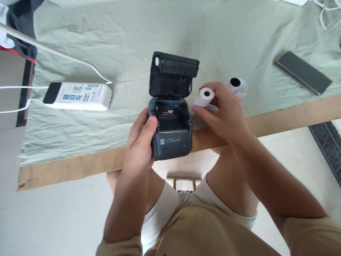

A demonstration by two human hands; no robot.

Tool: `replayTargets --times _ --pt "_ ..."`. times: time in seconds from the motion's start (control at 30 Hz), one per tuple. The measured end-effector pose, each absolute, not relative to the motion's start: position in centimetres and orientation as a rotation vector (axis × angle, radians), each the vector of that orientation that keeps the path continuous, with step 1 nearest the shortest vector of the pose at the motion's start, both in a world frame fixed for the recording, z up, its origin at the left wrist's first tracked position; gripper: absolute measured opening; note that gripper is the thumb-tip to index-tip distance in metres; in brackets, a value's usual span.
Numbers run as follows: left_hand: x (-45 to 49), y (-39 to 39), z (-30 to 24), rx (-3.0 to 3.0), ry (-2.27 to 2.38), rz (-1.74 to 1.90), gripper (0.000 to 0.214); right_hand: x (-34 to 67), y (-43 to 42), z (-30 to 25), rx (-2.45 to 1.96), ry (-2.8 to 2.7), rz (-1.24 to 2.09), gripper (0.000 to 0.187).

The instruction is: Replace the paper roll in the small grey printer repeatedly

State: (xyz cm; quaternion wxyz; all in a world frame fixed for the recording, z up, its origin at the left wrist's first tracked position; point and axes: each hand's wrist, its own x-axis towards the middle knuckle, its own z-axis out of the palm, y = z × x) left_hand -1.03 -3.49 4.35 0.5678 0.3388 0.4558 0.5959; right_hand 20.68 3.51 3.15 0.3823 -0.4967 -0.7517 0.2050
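My left hand (pixel 142 138) grips a dark blue-grey label printer (pixel 173 144) by its left side, thumb on the upper edge. The printer's lid (pixel 173 76) is flipped up and back, so its paper bay (pixel 172 110) shows with no roll in it. Just right of the printer, my right hand (pixel 225 110) is closed around a white paper roll (pixel 204 97), thumb and fingers on opposite sides. That roll stands on end with its dark core facing up. Behind my right hand is a second white roll (pixel 241 89) with a black core, partly covered by the hand.
A white power strip (pixel 82 96) with cables lies at the left. A dark phone (pixel 303 73) rests at the right. Light green cloth (pixel 128 46) covers the table, whose bare wooden front edge (pixel 80 165) runs before my knees. Dark bundled items (pixel 22 21) sit at the far-left corner.
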Motion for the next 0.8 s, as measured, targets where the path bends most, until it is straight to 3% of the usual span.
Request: replayTargets --times 0.17,0.33,0.43,0.57,0.7,0.8 --pt "-1.1 -3.4 4.3 0.793 1.047 1.402 0.033 21.1 2.3 4.1 -1.309 -1.997 0.269 0.047" --pt "-1.2 -3.4 4.0 0.814 1.031 1.402 0.033 24.5 2.8 6.5 -1.351 -1.935 -0.022 0.044" --pt "-1.3 -3.4 3.9 0.81 1.021 1.401 0.034 26.2 5.2 5.2 -1.503 -1.948 0.072 0.05" --pt "-1.2 -3.4 4.0 0.8 1.03 1.394 0.035 26.8 7.3 2.8 -1.593 -1.901 0.208 0.043" --pt "-1.2 -3.4 3.9 0.784 1.034 1.403 0.034 25.9 5.7 4.0 -1.461 -1.658 0.29 0.057" --pt "-1.3 -3.4 3.8 0.787 1.032 1.403 0.035 23.7 2.9 6.8 -1.227 -1.683 0.291 0.039"
